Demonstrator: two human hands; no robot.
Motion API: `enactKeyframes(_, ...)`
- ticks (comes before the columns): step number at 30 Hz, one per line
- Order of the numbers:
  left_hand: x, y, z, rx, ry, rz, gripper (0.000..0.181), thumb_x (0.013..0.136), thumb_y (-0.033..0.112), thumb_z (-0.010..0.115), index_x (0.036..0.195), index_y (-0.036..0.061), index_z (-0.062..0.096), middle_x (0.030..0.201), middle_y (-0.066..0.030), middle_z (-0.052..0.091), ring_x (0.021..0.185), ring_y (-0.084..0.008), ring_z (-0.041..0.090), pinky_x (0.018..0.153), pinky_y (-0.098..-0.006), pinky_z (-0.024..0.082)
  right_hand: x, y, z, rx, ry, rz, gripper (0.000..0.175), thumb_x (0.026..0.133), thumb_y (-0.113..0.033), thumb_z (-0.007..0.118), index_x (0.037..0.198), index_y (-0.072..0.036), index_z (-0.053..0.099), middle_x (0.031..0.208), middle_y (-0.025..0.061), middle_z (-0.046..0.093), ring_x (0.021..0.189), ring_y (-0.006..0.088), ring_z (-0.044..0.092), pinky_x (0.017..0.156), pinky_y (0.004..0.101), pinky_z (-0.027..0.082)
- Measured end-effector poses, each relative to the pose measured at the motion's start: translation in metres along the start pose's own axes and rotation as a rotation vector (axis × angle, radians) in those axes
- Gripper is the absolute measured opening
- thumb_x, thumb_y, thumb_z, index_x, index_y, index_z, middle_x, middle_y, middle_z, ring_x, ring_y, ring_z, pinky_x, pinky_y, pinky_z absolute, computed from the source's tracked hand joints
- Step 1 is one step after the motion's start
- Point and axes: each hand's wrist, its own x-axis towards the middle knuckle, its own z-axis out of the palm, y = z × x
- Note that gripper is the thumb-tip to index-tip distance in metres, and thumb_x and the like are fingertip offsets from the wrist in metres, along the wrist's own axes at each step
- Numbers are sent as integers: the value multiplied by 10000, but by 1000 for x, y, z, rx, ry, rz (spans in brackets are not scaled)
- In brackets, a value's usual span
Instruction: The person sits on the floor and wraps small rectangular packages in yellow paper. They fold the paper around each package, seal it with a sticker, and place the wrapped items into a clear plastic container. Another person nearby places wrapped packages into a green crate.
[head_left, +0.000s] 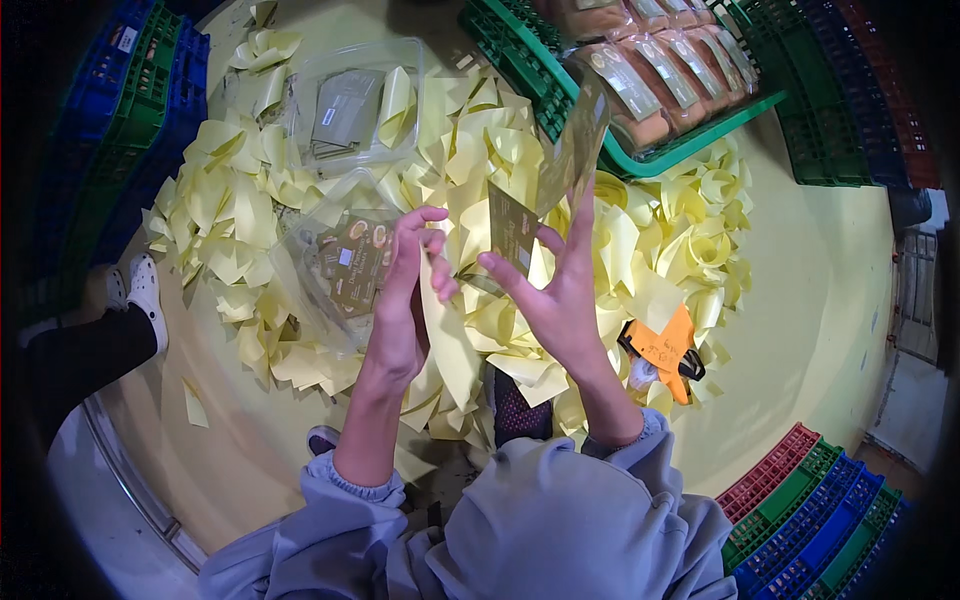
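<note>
My left hand (405, 307) has a curved strip of pale yellow backing paper (450, 337) between its thumb and fingers. My right hand (566, 300) holds a printed olive-brown label (514, 229) by its edge, thumb and fingers spread around it. Another olive-brown label piece (577, 146) stands up at the right fingertips; whether the two pieces join I cannot tell. Beyond the right hand, a tilted green plastic crate (664, 166) carries wrapped bread loaves (679, 71) with similar label bands. Left of my left hand lies a transparent plastic tub (296, 274) with printed labels (352, 259) in it.
Curled yellow paper scraps (240, 217) heap all around. A second transparent tub (420, 82) holds grey-green labels (349, 109). An orange paper piece (664, 345) lies at right. Crate stacks stand left (150, 97), right (821, 112) and lower right (817, 517). A person's white clog (146, 296) is at left.
</note>
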Motion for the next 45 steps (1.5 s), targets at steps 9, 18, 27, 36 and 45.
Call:
enactKeyframes(9, -16, -22, 40, 68, -141, 91, 695, 826, 315, 389, 1409, 44, 125, 1333, -106, 246, 1206, -212, 314, 1040, -330, 168, -24, 11, 28, -217, 378, -258, 884, 741, -38, 686, 1370, 41, 70, 1374, 160, 196, 1216, 294, 302, 1019, 435, 246)
enactKeyframes(18, -28, -47, 59, 590, 109, 239, 722, 907, 565, 175, 1415, 52, 146, 1160, -131, 305, 1129, -262, 288, 1002, -363, 197, -20, 15, 34, -301, 462, -305, 845, 783, -105, 656, 1362, 77, 69, 1368, 270, 192, 1276, 378, 225, 1043, 449, 170)
enactKeyframes(27, -46, -60, 62, 352, -65, -35, 667, 923, 482, 203, 1354, -26, 174, 1376, -173, 227, 1290, -275, 200, 1056, -384, 139, -4, 11, 17, -350, 580, -211, 849, 758, -93, 675, 1360, 49, 94, 1339, 237, 215, 1255, 339, 245, 1027, 457, 188)
enactKeyframes(36, -32, -46, 59, 381, 177, 78, 272, 914, 97, 488, 1128, -69, 516, 964, -49, 546, 932, -97, 515, 820, -225, 408, -4, 5, 4, -534, 604, -222, 767, 778, -72, 671, 1339, 65, 166, 1359, 245, 222, 1272, 302, 231, 1047, 410, 156)
enactKeyframes(45, -32, -31, 51, 217, 18, 44, 201, 854, 59, 584, 1036, -17, 625, 919, -89, 627, 805, -92, 569, 690, -201, 467, -1, 5, -9, -435, 466, -355, 936, 730, 88, 654, 1403, -33, 15, 1438, 175, 93, 1274, 336, 234, 1044, 451, 170)
